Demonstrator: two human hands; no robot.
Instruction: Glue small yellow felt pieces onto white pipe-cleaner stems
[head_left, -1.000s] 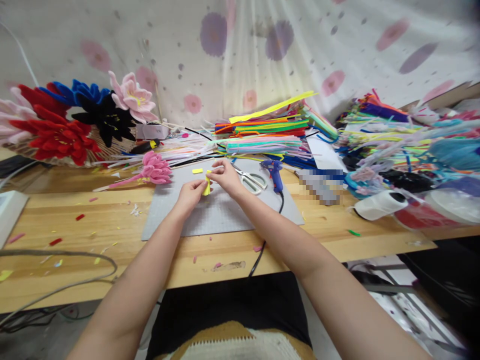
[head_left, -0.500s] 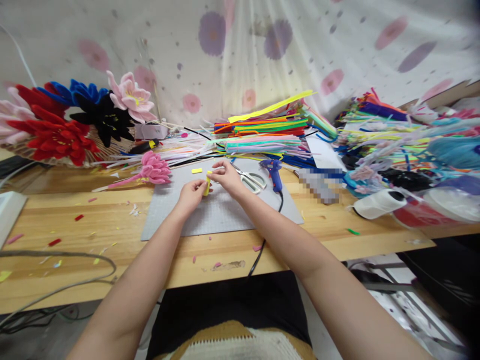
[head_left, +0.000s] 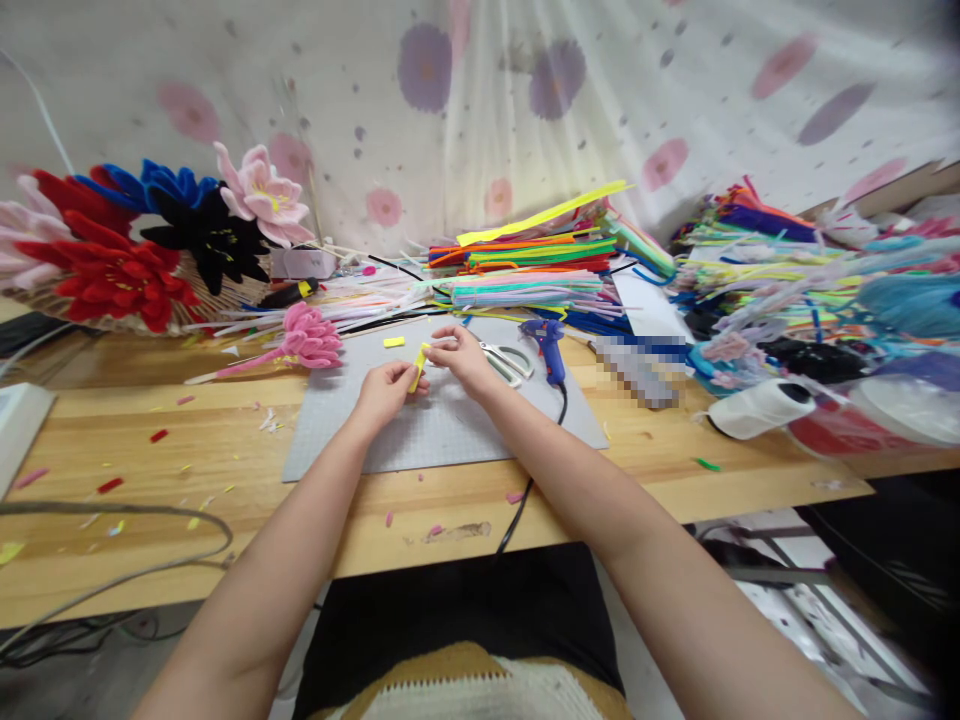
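Note:
Over the grey cutting mat [head_left: 337, 430], a small yellow strip [head_left: 418, 368] is pinched between the thumb and fingers of my left hand [head_left: 386, 392]. It stands slanted, its upper end leaning right. My right hand [head_left: 461, 358] has its thumb and fingertips closed at that upper end. A second short yellow piece [head_left: 394, 342] lies flat on the mat, just beyond my left hand. Scissors with pale handles [head_left: 510, 365] rest right of my right hand, partly hidden by it. Beside them is a blue glue gun [head_left: 551, 352] with a black cord.
A pink fuzzy flower [head_left: 307, 338] lies left of the mat, below a basket of fuzzy flowers [head_left: 127, 270]. Bundles of coloured pipe cleaners [head_left: 532, 260] fill the back. A white spool [head_left: 761, 407] sits at right. Scraps and a grey cable [head_left: 150, 508] lie at left.
The yellow strip has tilted further to the right at its upper end. My right hand has shifted slightly right and down, while my left hand keeps its pinch.

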